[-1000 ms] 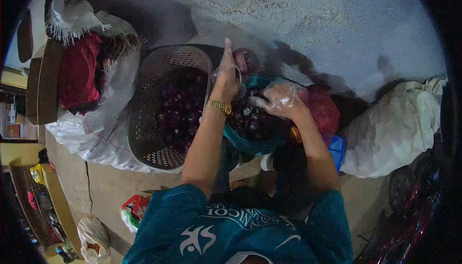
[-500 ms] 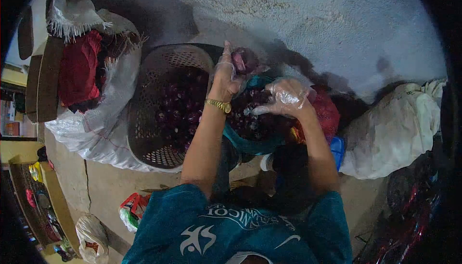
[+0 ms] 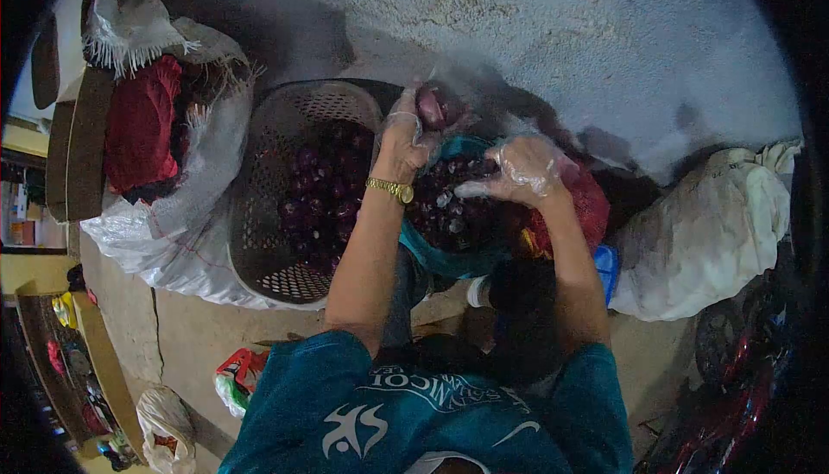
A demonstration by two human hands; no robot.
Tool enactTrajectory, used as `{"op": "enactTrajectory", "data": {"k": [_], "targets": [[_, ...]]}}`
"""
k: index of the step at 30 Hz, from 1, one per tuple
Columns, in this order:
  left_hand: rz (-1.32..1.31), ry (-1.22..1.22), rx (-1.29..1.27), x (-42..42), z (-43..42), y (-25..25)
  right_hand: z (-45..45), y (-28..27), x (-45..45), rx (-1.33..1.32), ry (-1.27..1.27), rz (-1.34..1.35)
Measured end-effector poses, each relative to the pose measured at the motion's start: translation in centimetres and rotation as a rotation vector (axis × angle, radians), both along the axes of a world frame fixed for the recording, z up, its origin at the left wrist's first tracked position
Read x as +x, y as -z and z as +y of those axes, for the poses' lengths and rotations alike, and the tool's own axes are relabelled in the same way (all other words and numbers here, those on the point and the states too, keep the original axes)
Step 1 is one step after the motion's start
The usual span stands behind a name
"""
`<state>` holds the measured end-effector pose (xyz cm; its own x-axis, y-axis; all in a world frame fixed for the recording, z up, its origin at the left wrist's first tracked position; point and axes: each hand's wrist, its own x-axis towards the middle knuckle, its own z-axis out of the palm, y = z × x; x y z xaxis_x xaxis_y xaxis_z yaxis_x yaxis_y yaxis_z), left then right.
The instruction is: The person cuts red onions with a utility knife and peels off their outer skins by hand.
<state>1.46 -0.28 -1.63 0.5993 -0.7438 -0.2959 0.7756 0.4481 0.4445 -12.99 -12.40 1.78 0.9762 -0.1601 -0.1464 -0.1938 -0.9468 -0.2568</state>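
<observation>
My left hand (image 3: 406,133), in a clear plastic glove with a gold watch at the wrist, holds a purple onion (image 3: 432,108) at the upper middle. My right hand (image 3: 521,168), also gloved in clear plastic, hovers over the right part of a teal container (image 3: 429,254) with its thumb and fingers apart. Dark onions (image 3: 453,215) fill that container between my hands. To the left, a grey perforated basket (image 3: 259,176) contains more purple onions (image 3: 319,189).
At the left stands a white woven sack (image 3: 211,245) with a red mesh bag (image 3: 142,133). A red net bag (image 3: 583,206), a blue object (image 3: 606,274) and a pale sack (image 3: 704,241) are at the right. A red-and-green bag (image 3: 237,379) lies on the floor.
The fingers of my left hand, upright earlier, have bent around the onion. My right hand has moved slightly right, its thumb and fingers still apart.
</observation>
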Motion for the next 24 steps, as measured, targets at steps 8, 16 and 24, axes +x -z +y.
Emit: {"op": "enactTrajectory", "data": {"k": [8, 16, 24], "targets": [[-0.003, 0.009, -0.007, -0.2, -0.2, 1.1, 0.4, -1.4, -0.2, 0.227, 0.044, -0.181], [-0.211, 0.121, 0.341, -1.0, -1.0, 1.3, -0.3, 0.4, 0.3, 0.172, 0.224, -0.329], [-0.094, 0.047, 0.082, -2.6, -1.5, 1.1, 0.3, 0.5, 0.8, 0.187, 0.277, -0.364]]}}
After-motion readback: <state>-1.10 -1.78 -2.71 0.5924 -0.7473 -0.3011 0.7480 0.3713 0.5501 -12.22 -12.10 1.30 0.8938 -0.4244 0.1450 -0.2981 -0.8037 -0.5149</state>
